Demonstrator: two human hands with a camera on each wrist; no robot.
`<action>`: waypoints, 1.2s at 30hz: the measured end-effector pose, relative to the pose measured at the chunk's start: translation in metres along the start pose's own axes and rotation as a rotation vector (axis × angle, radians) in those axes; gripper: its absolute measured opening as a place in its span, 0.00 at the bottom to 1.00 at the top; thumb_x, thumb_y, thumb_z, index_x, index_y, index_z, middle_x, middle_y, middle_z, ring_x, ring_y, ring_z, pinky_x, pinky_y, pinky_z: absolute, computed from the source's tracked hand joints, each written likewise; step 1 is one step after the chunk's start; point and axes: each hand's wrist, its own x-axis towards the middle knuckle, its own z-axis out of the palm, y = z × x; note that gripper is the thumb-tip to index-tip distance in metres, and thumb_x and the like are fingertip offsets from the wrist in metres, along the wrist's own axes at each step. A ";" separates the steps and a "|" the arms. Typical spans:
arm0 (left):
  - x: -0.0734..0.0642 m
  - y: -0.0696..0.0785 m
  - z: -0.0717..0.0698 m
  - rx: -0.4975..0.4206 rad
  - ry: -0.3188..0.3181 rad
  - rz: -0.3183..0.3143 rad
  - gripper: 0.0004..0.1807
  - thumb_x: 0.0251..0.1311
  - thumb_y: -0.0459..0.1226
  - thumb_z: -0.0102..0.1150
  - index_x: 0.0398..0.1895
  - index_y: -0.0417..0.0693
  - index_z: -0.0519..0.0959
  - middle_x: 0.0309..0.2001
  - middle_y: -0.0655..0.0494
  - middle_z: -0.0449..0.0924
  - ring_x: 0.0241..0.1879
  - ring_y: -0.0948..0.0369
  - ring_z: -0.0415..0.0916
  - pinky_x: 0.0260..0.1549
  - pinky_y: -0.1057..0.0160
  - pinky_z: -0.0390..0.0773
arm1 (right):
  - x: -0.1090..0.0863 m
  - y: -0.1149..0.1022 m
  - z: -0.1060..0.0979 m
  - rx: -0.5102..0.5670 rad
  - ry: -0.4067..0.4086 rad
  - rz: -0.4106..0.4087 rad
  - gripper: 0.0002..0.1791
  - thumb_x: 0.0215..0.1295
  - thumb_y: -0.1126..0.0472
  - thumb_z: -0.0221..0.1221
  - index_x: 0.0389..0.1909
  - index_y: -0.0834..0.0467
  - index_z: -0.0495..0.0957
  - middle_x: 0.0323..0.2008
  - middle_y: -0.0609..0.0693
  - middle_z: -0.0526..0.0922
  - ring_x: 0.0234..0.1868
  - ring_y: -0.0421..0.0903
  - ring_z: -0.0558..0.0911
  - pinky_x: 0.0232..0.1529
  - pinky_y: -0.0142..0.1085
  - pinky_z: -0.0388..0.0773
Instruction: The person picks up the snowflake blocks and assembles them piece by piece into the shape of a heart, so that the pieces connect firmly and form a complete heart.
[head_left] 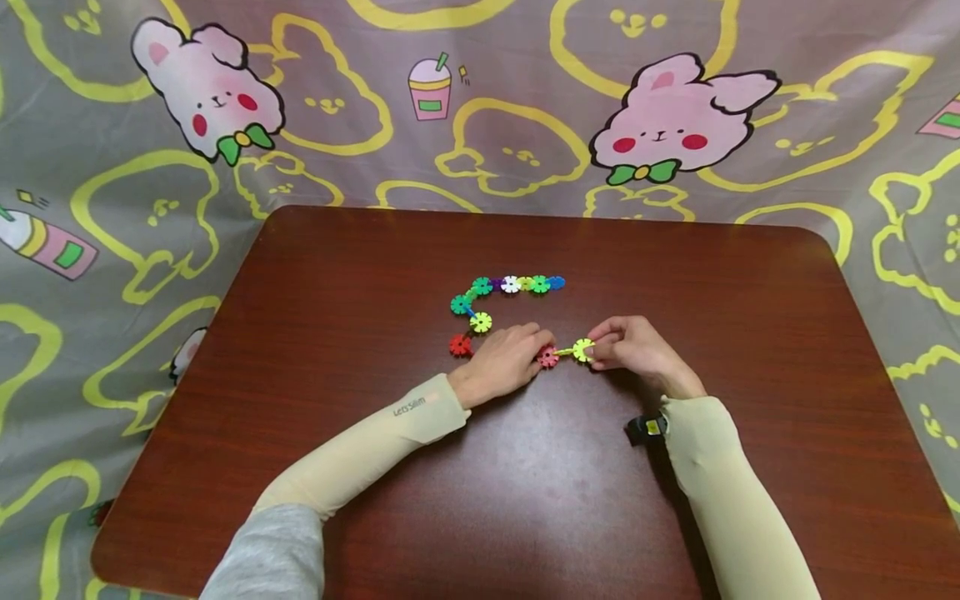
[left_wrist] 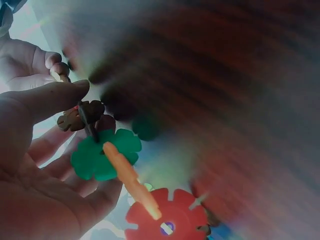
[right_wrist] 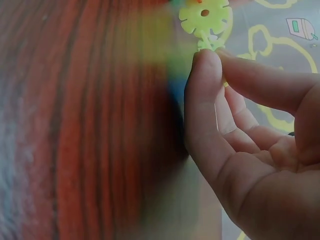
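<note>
A chain of interlocking plastic snowflake discs curves over the table, from a blue disc through a white disc and green ones round to a red disc. My left hand covers the stretch beyond the red disc and grips the chain beside a pink disc. In the left wrist view its thumb and fingers lie either side of the slotted discs. The thumb and forefinger of my right hand pinch the yellow-green disc at the chain's right end, joined to the pink one by an edge-on yellow piece.
Under everything lies a dark reddish-brown table with rounded corners. A patterned curtain with rabbits and cups hangs behind it and along the sides. A small black device sits at the right wrist.
</note>
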 end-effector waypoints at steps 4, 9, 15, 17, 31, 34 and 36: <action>0.000 0.000 -0.001 -0.001 -0.002 0.010 0.15 0.61 0.36 0.61 0.51 0.49 0.78 0.43 0.55 0.79 0.40 0.59 0.78 0.39 0.62 0.80 | 0.001 -0.001 -0.001 0.013 -0.005 -0.003 0.17 0.61 0.73 0.59 0.49 0.77 0.68 0.30 0.51 0.83 0.29 0.39 0.83 0.36 0.34 0.85; 0.000 -0.002 -0.001 -0.007 0.004 0.022 0.16 0.61 0.37 0.62 0.52 0.49 0.78 0.44 0.56 0.80 0.41 0.60 0.79 0.39 0.62 0.80 | 0.001 -0.002 -0.003 0.032 0.000 -0.007 0.18 0.61 0.73 0.59 0.49 0.77 0.68 0.29 0.50 0.83 0.29 0.39 0.83 0.36 0.34 0.85; 0.000 -0.002 -0.001 0.002 0.013 0.035 0.15 0.62 0.37 0.61 0.52 0.49 0.78 0.44 0.56 0.80 0.40 0.60 0.79 0.39 0.63 0.80 | 0.003 -0.003 -0.001 0.022 -0.040 0.002 0.17 0.60 0.73 0.59 0.48 0.76 0.68 0.29 0.50 0.83 0.28 0.39 0.83 0.36 0.34 0.85; 0.000 -0.002 -0.001 0.000 0.015 0.041 0.15 0.62 0.37 0.60 0.52 0.49 0.78 0.44 0.56 0.80 0.39 0.60 0.79 0.38 0.63 0.80 | 0.003 -0.003 0.000 0.025 -0.046 0.006 0.17 0.60 0.73 0.59 0.48 0.77 0.68 0.29 0.50 0.83 0.28 0.39 0.83 0.36 0.34 0.85; -0.001 -0.009 -0.003 -0.046 -0.048 0.156 0.14 0.65 0.32 0.57 0.52 0.51 0.81 0.34 0.55 0.77 0.33 0.62 0.74 0.32 0.68 0.76 | 0.003 -0.001 0.004 0.056 -0.050 0.018 0.15 0.60 0.75 0.58 0.47 0.77 0.70 0.28 0.52 0.84 0.28 0.41 0.85 0.37 0.37 0.85; -0.001 -0.009 -0.004 -0.036 -0.054 0.180 0.15 0.64 0.31 0.57 0.53 0.50 0.81 0.35 0.54 0.78 0.33 0.62 0.76 0.33 0.69 0.77 | 0.004 0.000 0.005 0.075 -0.047 0.016 0.15 0.61 0.76 0.57 0.47 0.78 0.70 0.28 0.52 0.85 0.28 0.41 0.85 0.36 0.37 0.85; -0.001 -0.008 -0.004 -0.030 -0.057 0.189 0.16 0.64 0.31 0.57 0.54 0.49 0.80 0.36 0.54 0.79 0.34 0.62 0.77 0.33 0.69 0.78 | 0.004 0.000 0.005 0.079 -0.043 0.014 0.15 0.61 0.76 0.57 0.47 0.78 0.70 0.28 0.52 0.85 0.28 0.41 0.85 0.36 0.37 0.85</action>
